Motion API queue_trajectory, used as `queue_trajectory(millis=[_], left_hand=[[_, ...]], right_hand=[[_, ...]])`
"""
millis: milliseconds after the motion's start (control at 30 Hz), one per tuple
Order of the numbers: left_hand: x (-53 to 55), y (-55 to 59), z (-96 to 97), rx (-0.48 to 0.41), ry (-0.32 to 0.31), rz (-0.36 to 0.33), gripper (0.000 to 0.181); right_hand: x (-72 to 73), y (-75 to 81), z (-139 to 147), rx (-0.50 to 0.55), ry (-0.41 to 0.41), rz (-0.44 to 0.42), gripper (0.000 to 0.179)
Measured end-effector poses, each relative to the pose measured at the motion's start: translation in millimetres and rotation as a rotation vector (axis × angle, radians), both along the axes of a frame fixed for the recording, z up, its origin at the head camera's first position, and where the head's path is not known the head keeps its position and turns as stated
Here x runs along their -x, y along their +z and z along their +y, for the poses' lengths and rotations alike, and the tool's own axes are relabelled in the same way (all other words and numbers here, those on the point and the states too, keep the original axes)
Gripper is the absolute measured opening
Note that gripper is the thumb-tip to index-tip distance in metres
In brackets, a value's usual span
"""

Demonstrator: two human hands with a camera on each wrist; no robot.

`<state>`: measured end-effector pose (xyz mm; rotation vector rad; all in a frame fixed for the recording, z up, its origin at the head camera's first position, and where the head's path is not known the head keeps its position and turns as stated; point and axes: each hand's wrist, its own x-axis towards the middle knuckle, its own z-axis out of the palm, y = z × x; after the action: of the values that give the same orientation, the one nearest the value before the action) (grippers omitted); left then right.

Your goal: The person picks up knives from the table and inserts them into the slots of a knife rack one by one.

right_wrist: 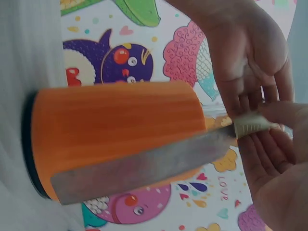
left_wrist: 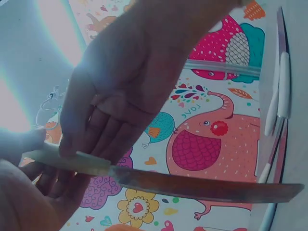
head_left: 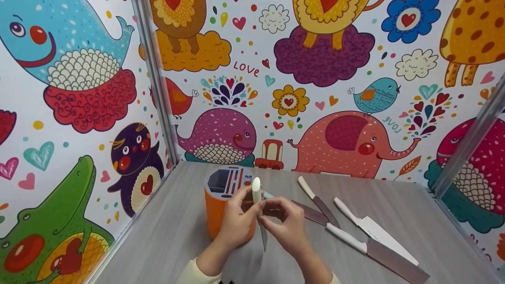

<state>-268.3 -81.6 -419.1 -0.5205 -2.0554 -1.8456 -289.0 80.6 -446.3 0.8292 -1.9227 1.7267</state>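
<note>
A kitchen knife with a pale cream handle [head_left: 257, 190] points blade-down between my hands; its long metal blade [left_wrist: 207, 186] shows fully in the left wrist view. My left hand [head_left: 237, 221] grips the handle with fingers and thumb. From the other side, my right hand [head_left: 287, 225] pinches the same handle lower down, near the blade. Just behind the left hand stands an orange knife block [head_left: 213, 215], upright, with a grey slotted top [head_left: 221, 194]. In the right wrist view, the knife's blade [right_wrist: 144, 163] passes in front of the block [right_wrist: 115, 120].
To the right on the grey table [head_left: 165, 236] lie a cleaver [head_left: 394, 258], a white-bladed knife [head_left: 384, 234], a cream-handled knife [head_left: 306, 186] and another knife [head_left: 311, 213] partly hidden by my right hand. Patterned panels [head_left: 244, 51] wall the back and sides.
</note>
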Motion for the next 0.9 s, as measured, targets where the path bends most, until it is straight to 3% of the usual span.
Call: queue_trajectory(millis=[133, 200, 300, 433, 533, 633, 700, 900], left_hand=[[0.5, 6.3, -3.9, -0.032, -0.003, 0.021, 0.04], [1.5, 9.6, -6.7, -0.035, 0.011, 0.032, 0.041], [3.2, 15.5, -10.4, -0.053, 0.029, 0.046, 0.042], [5.5, 24.4, -11.8, -0.074, 0.036, 0.056, 0.042], [7.0, 34.1, -11.6, -0.064, 0.032, 0.068, 0.042], [8.2, 47.0, -12.6, -0.06, 0.015, 0.085, 0.042], [8.7, 57.8, -14.7, -0.063, 0.01, 0.097, 0.043], [11.3, 90.4, -26.9, -0.055, 0.045, 0.148, 0.044]], right_hand=[[10.5, 2.0, 13.8, 0.054, -0.006, 0.074, 0.027], [18.9, 2.1, 20.7, 0.095, -0.049, 0.042, 0.024], [36.6, -6.0, 28.2, 0.198, -0.11, -0.075, 0.02], [63.8, -42.9, 29.5, 0.369, -0.116, -0.242, 0.024], [80.0, -79.5, 23.5, 0.412, -0.084, -0.358, 0.033], [90.1, -107.8, 17.0, 0.342, -0.03, -0.432, 0.045], [95.2, -118.1, 12.9, 0.27, 0.036, -0.445, 0.055], [96.7, -121.1, 3.5, 0.1, 0.298, -0.44, 0.085]])
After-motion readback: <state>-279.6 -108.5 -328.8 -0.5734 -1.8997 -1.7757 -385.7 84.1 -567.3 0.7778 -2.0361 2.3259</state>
